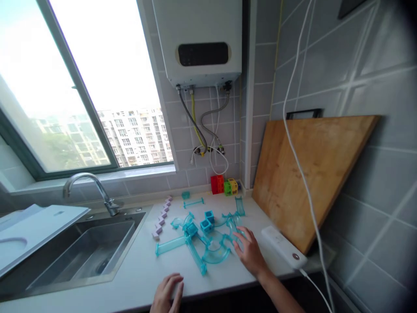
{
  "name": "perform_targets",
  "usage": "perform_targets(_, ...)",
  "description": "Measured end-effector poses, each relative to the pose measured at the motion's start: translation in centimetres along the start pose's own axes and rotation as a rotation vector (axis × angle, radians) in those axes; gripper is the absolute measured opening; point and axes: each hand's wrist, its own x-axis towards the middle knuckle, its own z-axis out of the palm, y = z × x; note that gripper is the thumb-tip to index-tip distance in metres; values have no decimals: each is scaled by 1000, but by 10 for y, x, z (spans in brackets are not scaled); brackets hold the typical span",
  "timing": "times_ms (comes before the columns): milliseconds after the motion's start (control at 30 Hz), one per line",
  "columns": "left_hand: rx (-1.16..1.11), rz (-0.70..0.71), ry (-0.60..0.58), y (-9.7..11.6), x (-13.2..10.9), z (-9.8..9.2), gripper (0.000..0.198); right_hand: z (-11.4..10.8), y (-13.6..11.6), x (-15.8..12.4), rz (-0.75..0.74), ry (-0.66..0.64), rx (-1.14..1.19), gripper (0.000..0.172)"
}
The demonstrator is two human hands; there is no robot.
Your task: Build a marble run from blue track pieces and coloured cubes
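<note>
My right hand [249, 253] reaches over the counter with its fingers apart. Its fingertips are beside a curved, see-through teal track piece [232, 224]; whether they touch it I cannot tell. My left hand [167, 294] lies at the counter's front edge, fingers loosely stretched and holding nothing. Between and beyond the hands lie more teal pieces: a wide curved track [215, 256], a straight track [195, 255] and another straight track [171, 246]. Solid blue cubes [206, 225] stand among them.
A row of pale purple blocks [162, 218] runs along the left. Red blocks [217, 184] and green and yellow blocks [230, 187] stand by the wall. A white power strip [283, 247] and wooden cutting board [309, 174] are right; the sink [130, 243] is left.
</note>
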Motion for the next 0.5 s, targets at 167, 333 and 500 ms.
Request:
perform_targets(167,136,35,8,23,-17,6,26,-10,5,-21,84,-21,-36,32)
perform_targets(333,290,82,41,33,-29,23,26,-12,2,-17,78,-68,-62,26)
perform_targets(500,409,131,108,33,-41,37,28,-11,8,-20,105,-35,-75,21)
